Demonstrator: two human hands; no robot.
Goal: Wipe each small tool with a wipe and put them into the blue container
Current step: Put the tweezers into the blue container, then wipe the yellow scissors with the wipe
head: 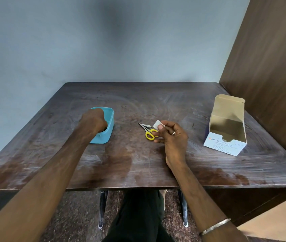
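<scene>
- Your left hand [93, 122] reaches down into the blue container [109, 124] at the table's [138, 163] left middle; its fingers are hidden inside, so I cannot tell whether it has hold of anything.
- Your right hand [172, 137] pinches a small white wipe [156, 124] between thumb and forefinger, near the table's centre.
- Just left of that hand lie yellow-handled scissors [149, 134] and what looks like a nail clipper [145, 126], touching or overlapping.
- An open swab box [226, 137] stands well apart at the right.
</scene>
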